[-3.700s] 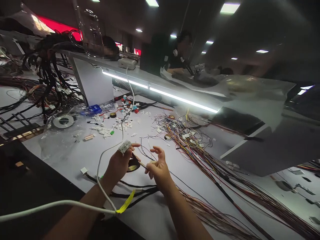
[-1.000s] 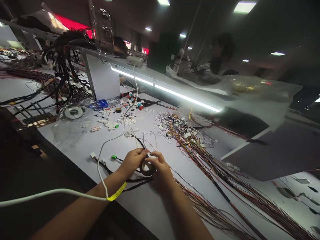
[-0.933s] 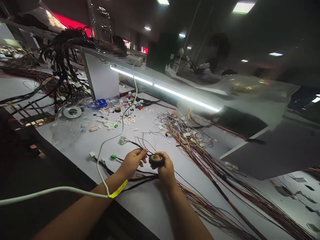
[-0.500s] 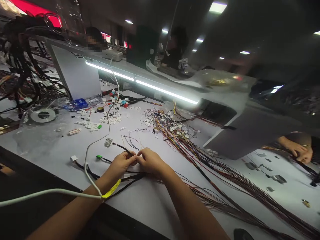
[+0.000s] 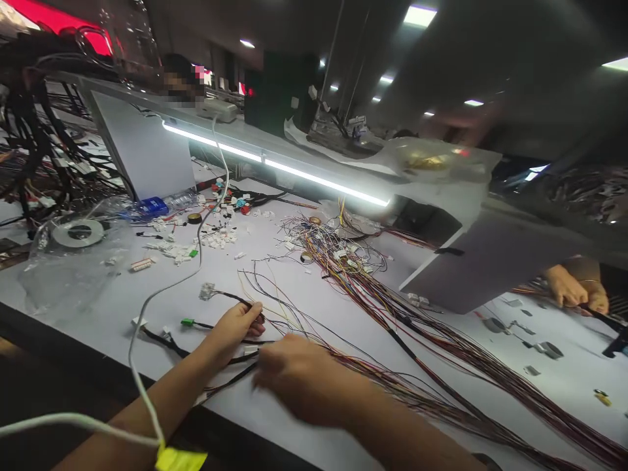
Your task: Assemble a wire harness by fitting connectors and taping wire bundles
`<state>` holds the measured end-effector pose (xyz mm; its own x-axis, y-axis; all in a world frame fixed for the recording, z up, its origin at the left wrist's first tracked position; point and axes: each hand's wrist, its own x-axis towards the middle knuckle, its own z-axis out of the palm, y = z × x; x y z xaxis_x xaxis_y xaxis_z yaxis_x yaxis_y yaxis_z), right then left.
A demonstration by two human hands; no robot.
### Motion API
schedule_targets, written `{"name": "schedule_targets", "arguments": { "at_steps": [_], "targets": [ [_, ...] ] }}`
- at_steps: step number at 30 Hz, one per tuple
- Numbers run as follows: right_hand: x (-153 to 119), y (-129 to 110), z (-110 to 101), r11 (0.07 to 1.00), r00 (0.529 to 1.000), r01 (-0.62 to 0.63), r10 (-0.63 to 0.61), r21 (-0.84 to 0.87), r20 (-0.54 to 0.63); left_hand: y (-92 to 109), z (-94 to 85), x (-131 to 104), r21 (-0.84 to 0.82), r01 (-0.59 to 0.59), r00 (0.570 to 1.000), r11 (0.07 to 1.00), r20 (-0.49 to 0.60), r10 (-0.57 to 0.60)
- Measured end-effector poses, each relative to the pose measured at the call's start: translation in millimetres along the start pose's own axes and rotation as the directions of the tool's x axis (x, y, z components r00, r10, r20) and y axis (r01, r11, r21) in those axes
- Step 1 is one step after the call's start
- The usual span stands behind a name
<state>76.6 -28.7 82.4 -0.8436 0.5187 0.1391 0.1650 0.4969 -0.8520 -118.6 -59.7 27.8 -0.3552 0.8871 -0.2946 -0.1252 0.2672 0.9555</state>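
Note:
My left hand (image 5: pixel 244 320) is closed round a black-wrapped wire branch (image 5: pixel 234 297) whose far end carries a pale multi-pin connector (image 5: pixel 207 291). My right hand (image 5: pixel 294 373) is just to the right and nearer me, smeared by motion; its fingers do not show clearly. Below and left of my left hand are a branch with a green connector (image 5: pixel 187 322), a white connector (image 5: pixel 139 323) on a black branch, and another white connector (image 5: pixel 251 350) close to the right fingertips. Loose thin wires (image 5: pixel 275 297) fan out beyond both hands.
A long wire bundle (image 5: pixel 417 340) runs across the table to the lower right. A white cable (image 5: pixel 142 307) with a yellow tag (image 5: pixel 181 460) crosses over my left forearm. Small connectors (image 5: pixel 220 237), a tape roll (image 5: pixel 78 233) and a light bar (image 5: pixel 324 178) lie beyond. A co-worker's hands (image 5: pixel 574 291) are at right.
My hands have parted: the right one has dropped toward me, while the left still grips the branch. The white cable and its yellow tag have swung lower and to the left.

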Motion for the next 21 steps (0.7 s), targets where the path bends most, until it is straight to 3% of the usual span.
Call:
{"name": "schedule_targets", "arguments": {
  "at_steps": [1,3,5,7,9,11,14,17,21],
  "targets": [
    [0.0,11.0,-20.7,0.971,0.995,0.015,0.009,-0.24,0.099,3.9,-5.3,-3.8,0.074,0.042,0.999,0.996,0.023,-0.044],
    [3.6,35.7,-60.2,0.773,0.988,-0.048,0.129,-0.633,0.083,12.0,-17.9,-10.7,0.373,0.07,0.995,0.925,0.041,-0.092],
    [9.5,58.3,-86.0,0.596,0.965,-0.109,0.255,-0.796,0.06,19.1,-28.7,-16.0,0.731,0.004,0.999,0.682,0.02,-0.028],
    [18.1,72.7,-91.8,0.51,0.959,-0.138,0.283,-0.849,0.014,23.5,-34.1,-20.0,0.917,-0.044,0.997,0.397,0.016,0.073],
    [31.1,76.1,-80.2,0.515,0.965,-0.177,0.256,-0.839,-0.047,24.7,-35.0,-22.4,0.96,-0.046,0.994,0.275,0.016,0.11],
    [48.7,70.4,-58.3,0.579,0.959,-0.226,0.275,-0.783,-0.074,23.7,-36.2,-22.6,0.959,-0.055,0.993,0.278,0.024,0.113],
    [79.6,55.4,-20.8,0.643,0.935,-0.251,0.354,-0.723,-0.01,22.2,-51.0,-17.7,0.948,-0.093,0.983,0.303,0.04,0.176],
    [109.9,44.3,11.5,0.603,0.911,-0.256,0.411,-0.755,0.019,24.9,-88.3,-5.0,0.941,-0.097,0.939,0.324,-0.021,0.343],
    [139.1,39.8,34.6,0.581,0.885,-0.287,0.465,-0.762,0.021,31.5,-159.6,24.1,0.939,0.022,0.853,0.342,-0.196,0.483]
  ]
}}
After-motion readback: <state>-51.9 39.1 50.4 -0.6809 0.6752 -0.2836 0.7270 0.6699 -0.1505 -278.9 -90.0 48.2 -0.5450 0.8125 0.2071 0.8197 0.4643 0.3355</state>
